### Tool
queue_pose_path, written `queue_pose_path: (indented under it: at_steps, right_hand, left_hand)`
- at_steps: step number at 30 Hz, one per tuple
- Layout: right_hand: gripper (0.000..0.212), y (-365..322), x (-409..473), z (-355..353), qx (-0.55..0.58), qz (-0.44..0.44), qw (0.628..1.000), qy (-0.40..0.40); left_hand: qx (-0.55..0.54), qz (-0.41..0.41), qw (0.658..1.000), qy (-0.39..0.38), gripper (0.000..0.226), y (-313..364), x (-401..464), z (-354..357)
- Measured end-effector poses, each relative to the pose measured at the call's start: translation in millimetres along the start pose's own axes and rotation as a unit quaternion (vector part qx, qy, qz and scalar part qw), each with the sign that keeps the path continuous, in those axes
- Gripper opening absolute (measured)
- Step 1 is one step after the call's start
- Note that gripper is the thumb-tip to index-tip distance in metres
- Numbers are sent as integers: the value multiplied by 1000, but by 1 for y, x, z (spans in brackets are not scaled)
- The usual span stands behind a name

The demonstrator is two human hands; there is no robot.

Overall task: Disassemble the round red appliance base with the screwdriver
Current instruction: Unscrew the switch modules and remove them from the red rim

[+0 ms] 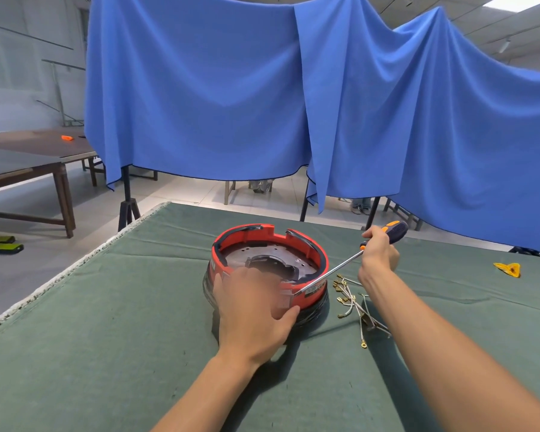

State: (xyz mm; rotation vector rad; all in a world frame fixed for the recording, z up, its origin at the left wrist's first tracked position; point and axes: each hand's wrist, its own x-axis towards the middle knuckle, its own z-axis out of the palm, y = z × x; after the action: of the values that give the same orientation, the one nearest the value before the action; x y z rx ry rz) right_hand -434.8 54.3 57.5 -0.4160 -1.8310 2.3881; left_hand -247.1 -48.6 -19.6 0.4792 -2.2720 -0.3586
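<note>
Left hand (253,310), blurred, hides red base (312,254) front.

blue cloth (262,88) hung across stands, spanning most of view behind green-covered table (106,322). pale tiled floor (181,191) beneath. dark wooden tables (28,169) at left, small orange object (66,138) on far one. yellow-green blocks (0,244) on floor at left edge. white wall (22,63) behind. ceiling light panel (524,1) top right corner.
</note>
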Motion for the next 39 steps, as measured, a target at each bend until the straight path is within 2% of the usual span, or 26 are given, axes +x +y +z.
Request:
queue_pose_path:
  at_steps: [11, 17, 27, 39]
  right_hand:
    - [16, 1, -17, -38, 85, -27, 994, 65]
    - [16, 14, -22, -51, 121, 2, 986, 111]
    - [15, 34, -7, -35, 77, 75, 989, 100]
    - [16, 30, -1, -18, 40, 84, 993, 67]
  left_hand:
    - [12, 4, 1000, -13, 43, 2, 0, -4]
    - [14, 11, 1000, -21, 48, 2, -1, -6]
    - [-19, 8, 1000, 1, 46, -1, 0, -2]
    - [-36, 14, 999, 0, 47, -4, 2, 2]
